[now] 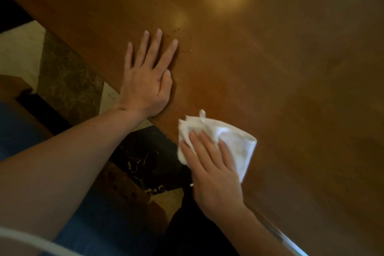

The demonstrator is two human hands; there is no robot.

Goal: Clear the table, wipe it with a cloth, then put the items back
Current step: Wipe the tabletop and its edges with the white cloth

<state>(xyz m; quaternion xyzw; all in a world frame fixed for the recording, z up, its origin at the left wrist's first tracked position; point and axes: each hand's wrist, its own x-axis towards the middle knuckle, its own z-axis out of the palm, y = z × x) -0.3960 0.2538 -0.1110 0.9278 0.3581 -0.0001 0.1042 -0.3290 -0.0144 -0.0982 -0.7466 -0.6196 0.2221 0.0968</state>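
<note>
The wiping step is in hand: the brown wooden counter point(270, 58) shows nothing on it in view except the two hands and a white cloth point(226, 141). The likeliest slip is a missed patch, since a few small specks and smudges point(182, 35) sit just beyond the fingertips of the left hand point(145, 81), well apart from the cloth, and the bracing hand itself covers a stretch that will stay unwiped unless it lifts. The cloth is also bunched and folded, with one corner hanging past the counter's near edge, so a hard stroke could drag it off the edge or let it slide out from under the fingers.

The left hand lies flat with its fingers spread, palm down near the counter's edge. The right hand point(209, 164) presses down on the cloth with straight fingers; the cloth sits under and just beyond those fingers, at the near edge
</note>
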